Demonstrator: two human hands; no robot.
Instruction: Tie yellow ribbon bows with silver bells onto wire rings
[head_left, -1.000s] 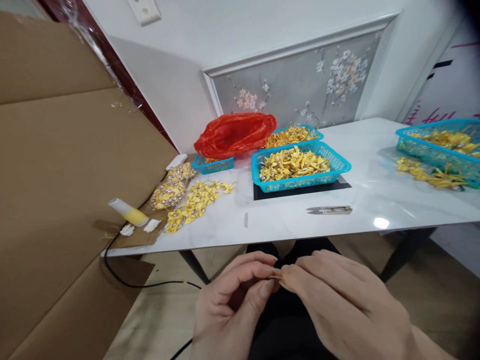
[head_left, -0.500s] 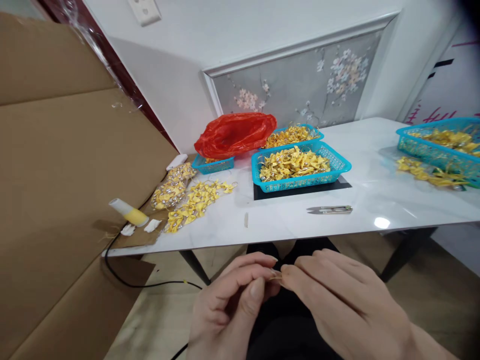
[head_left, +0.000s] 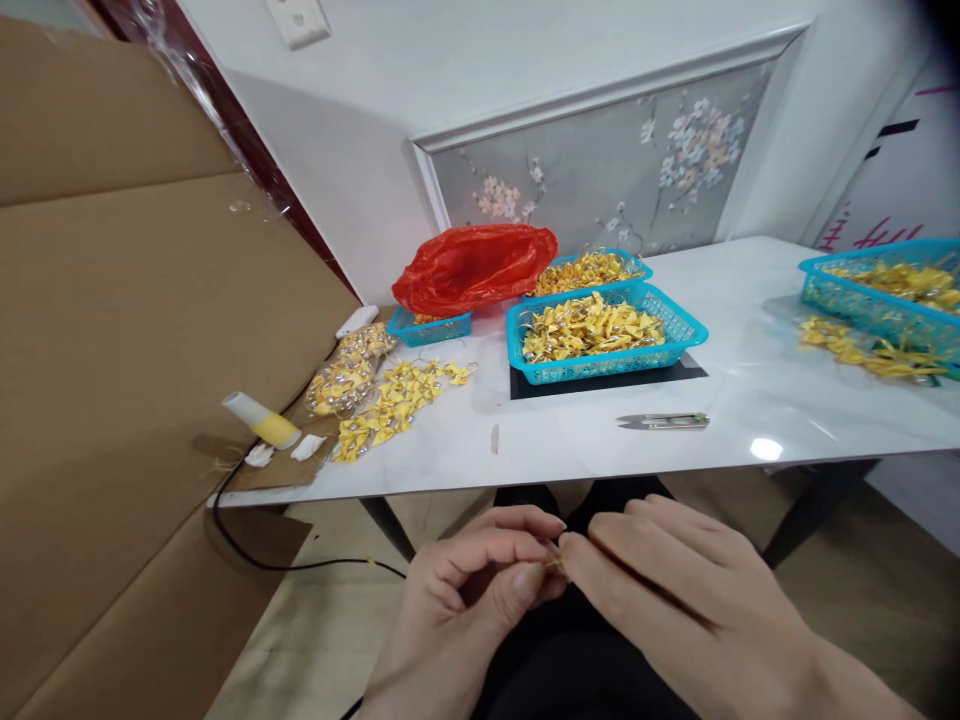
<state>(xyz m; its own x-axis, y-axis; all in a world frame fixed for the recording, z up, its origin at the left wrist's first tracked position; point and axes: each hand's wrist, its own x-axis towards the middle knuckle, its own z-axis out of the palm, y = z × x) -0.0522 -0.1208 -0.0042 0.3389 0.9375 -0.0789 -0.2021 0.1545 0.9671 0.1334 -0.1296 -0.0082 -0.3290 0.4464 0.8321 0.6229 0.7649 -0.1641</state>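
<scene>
My left hand point(head_left: 469, 600) and my right hand point(head_left: 675, 600) meet below the table's front edge, fingertips pinched together on a tiny yellow piece point(head_left: 556, 563), mostly hidden by the fingers. On the white table point(head_left: 750, 400) straight ahead stands a blue basket point(head_left: 607, 342) full of yellow folded pieces. A pair of thread snips point(head_left: 664, 421) lies in front of it, nearest my right hand. Loose yellow pieces point(head_left: 401, 395) lie at the table's left.
A red plastic bag point(head_left: 474, 268) covers a small blue basket point(head_left: 429, 327). Another blue basket point(head_left: 885, 295) sits at the far right. A glue bottle point(head_left: 262, 421) lies at the left corner beside large cardboard sheets point(head_left: 135, 350). A black cable point(head_left: 285, 565) hangs to the floor.
Both hands stay pinched together on the small piece. The left thumb has shifted slightly along it; the view has barely moved.
</scene>
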